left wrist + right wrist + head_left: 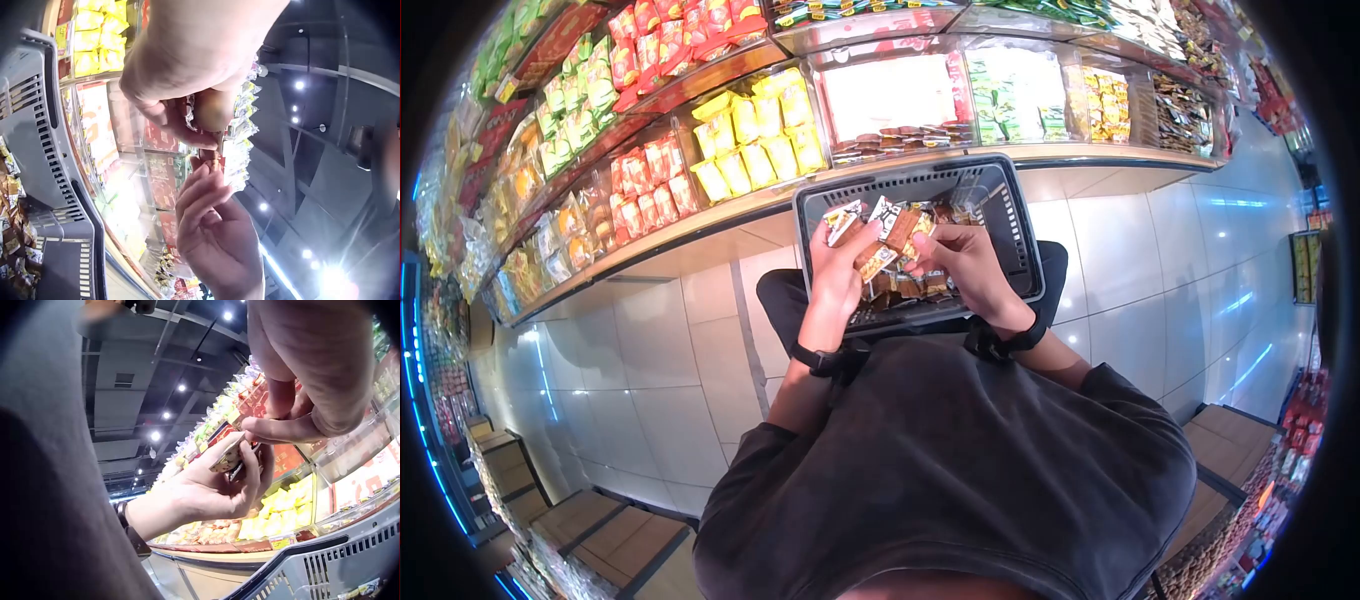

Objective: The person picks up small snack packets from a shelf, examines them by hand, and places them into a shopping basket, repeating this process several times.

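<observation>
My left hand grips a few small snack packets, brown and white with printed lettering, over the basket. One white-and-brown packet stands out between the two hands. From the right, my right hand meets the packets, its thumb and fingertips pinching an edge. In the left wrist view a brown packet edge shows between both hands' fingertips. The right wrist view has a light packet in the left hand's fingers. Below the hands, the grey shopping basket rests on the person's lap, with many similar loose packets inside.
Store shelves curve ahead, with yellow bags, red bags and green packs in clear bins. A wooden shelf edge runs just beyond the basket. Tiled floor lies on both sides. Wooden crates stand behind at left.
</observation>
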The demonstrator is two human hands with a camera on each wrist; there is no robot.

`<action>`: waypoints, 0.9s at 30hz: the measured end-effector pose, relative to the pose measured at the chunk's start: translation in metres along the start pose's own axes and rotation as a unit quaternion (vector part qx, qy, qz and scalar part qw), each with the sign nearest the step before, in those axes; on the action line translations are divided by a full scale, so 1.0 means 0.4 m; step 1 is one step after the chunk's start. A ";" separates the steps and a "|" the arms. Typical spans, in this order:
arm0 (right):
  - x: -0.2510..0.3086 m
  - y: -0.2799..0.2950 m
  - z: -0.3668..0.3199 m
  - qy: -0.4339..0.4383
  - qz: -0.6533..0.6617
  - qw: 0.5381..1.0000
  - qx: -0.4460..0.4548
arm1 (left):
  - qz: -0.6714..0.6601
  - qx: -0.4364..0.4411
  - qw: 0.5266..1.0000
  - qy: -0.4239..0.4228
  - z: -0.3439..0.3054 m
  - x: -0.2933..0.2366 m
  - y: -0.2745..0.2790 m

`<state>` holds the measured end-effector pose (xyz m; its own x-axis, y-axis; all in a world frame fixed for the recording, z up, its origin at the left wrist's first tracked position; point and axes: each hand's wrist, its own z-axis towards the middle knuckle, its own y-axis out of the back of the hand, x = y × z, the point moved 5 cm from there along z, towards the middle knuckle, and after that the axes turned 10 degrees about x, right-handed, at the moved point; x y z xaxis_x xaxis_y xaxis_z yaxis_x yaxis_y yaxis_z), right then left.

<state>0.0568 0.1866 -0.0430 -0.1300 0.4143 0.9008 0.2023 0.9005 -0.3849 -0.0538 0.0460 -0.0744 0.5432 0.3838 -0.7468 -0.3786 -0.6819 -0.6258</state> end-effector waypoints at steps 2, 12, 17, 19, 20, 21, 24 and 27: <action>0.003 0.008 -0.006 -0.016 -0.011 0.999 0.027 | 0.023 0.004 1.000 0.001 0.004 -0.020 0.000; 0.003 0.022 -0.019 -0.049 -0.045 0.991 0.112 | 0.119 0.057 0.990 0.055 0.028 -0.056 -0.020; 0.056 0.028 -0.010 -0.028 -0.054 0.997 0.048 | 0.206 0.107 0.972 0.028 0.026 -0.064 -0.055; 0.034 0.043 -0.002 -0.051 -0.087 0.990 0.096 | 0.209 0.115 0.971 0.030 0.025 -0.067 -0.077; 0.024 0.048 0.001 -0.042 -0.087 0.990 0.100 | 0.212 0.109 0.971 0.034 0.026 -0.067 -0.084; 0.017 0.048 0.001 -0.041 -0.088 0.990 0.099 | 0.216 0.102 0.970 0.038 0.026 -0.066 -0.086; 0.038 0.067 0.009 0.072 -0.039 0.996 0.022 | 0.220 0.069 0.973 0.023 0.033 -0.064 -0.068; 0.105 0.048 -0.011 0.223 -0.077 0.972 0.013 | 0.146 0.068 0.984 0.082 0.024 -0.045 -0.059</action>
<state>0.0595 0.2208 -0.0119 0.2789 0.1809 0.9431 0.1887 0.9526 -0.2385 -0.0619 0.0611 -0.0486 0.5066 0.0706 -0.8593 -0.6264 -0.6546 -0.4231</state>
